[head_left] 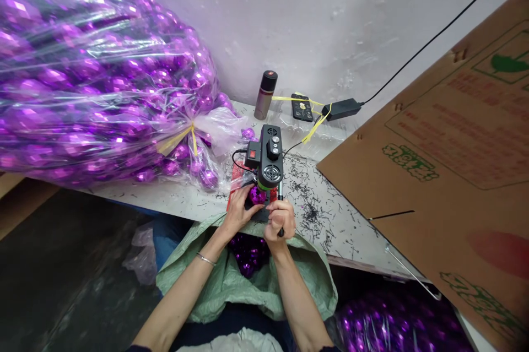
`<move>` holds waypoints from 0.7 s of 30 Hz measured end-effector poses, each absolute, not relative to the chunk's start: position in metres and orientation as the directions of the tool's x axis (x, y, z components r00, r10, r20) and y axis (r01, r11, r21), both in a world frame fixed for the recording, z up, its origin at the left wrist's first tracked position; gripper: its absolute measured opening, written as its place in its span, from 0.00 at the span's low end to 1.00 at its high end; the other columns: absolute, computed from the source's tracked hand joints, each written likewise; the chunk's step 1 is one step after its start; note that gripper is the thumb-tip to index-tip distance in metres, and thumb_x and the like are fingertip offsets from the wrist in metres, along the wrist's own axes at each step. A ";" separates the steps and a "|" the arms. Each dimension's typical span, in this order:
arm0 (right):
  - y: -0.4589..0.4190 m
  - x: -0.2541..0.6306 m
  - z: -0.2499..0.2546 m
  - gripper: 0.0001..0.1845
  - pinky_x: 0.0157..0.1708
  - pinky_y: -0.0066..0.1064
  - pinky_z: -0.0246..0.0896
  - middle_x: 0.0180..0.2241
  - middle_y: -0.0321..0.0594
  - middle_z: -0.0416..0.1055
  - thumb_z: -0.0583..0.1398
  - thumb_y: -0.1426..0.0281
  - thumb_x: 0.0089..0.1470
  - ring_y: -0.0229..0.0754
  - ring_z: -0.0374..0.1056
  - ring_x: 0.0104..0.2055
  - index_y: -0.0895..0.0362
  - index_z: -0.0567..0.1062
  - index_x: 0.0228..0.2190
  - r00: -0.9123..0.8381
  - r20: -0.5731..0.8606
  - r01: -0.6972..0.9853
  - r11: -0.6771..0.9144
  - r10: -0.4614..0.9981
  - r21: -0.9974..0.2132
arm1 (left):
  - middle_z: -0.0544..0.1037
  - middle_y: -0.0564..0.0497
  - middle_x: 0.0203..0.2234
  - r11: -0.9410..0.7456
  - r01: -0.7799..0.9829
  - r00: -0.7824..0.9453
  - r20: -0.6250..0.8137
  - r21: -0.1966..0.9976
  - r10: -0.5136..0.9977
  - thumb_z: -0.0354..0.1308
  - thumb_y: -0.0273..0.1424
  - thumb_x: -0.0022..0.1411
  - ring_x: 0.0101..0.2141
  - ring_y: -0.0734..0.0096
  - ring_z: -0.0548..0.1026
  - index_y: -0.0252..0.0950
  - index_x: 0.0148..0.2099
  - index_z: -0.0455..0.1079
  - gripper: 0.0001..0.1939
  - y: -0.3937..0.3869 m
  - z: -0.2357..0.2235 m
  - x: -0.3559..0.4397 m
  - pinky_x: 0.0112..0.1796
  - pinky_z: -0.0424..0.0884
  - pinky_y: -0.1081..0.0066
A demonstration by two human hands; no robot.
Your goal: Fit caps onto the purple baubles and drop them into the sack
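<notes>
A small black bench drill (270,145) with a red switch stands on the table directly ahead. Beneath its head sits a shiny purple faceted ball (257,195), with the fingers and thumb of my left hand (237,213) closed around its near side. My right hand (281,220) is wrapped round the drill's lever handle (280,191), just right of the ball. The drill tip is hidden from this angle. Below both hands a pale green woven sack (185,277) lies spread over my lap, with purple faceted balls (247,255) inside it.
A large clear bag of purple balls (103,76) fills the left side. Dark shavings (312,211) litter the table. Behind the drill stand a spray can (265,96), a phone (302,107) and a power adapter (342,109). A cardboard box (433,120) leans in from the right.
</notes>
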State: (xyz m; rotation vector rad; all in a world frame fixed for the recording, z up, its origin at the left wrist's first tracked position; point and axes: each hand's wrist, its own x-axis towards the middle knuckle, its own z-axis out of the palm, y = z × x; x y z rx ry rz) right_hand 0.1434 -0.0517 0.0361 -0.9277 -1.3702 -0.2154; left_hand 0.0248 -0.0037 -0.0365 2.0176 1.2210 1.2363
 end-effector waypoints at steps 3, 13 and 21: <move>-0.051 0.143 0.034 0.14 0.34 0.35 0.65 0.29 0.35 0.68 0.48 0.72 0.66 0.38 0.67 0.29 0.53 0.65 0.28 0.190 0.908 0.632 0.661 0.372 -0.404 | 0.78 0.37 0.54 -0.490 0.445 0.195 0.453 0.749 0.870 0.64 0.44 0.65 0.55 0.51 0.77 0.36 0.62 0.67 0.29 -0.003 -0.036 0.024 0.55 0.72 0.51; -0.061 0.137 0.108 0.18 0.32 0.33 0.63 0.25 0.35 0.66 0.50 0.74 0.66 0.38 0.67 0.30 0.53 0.66 0.24 0.319 0.759 0.554 0.538 0.567 -0.635 | 0.78 0.38 0.55 -0.413 0.416 0.182 0.371 0.810 0.911 0.65 0.44 0.62 0.55 0.50 0.76 0.36 0.61 0.66 0.30 -0.003 -0.027 0.021 0.57 0.71 0.51; -0.065 0.140 0.114 0.17 0.32 0.32 0.63 0.25 0.35 0.68 0.50 0.76 0.65 0.38 0.68 0.30 0.54 0.67 0.25 0.271 0.778 0.573 0.555 0.567 -0.603 | 0.76 0.39 0.56 -0.588 0.451 0.369 0.459 0.672 0.808 0.63 0.43 0.65 0.58 0.49 0.75 0.40 0.63 0.65 0.28 -0.081 -0.037 -0.016 0.60 0.69 0.46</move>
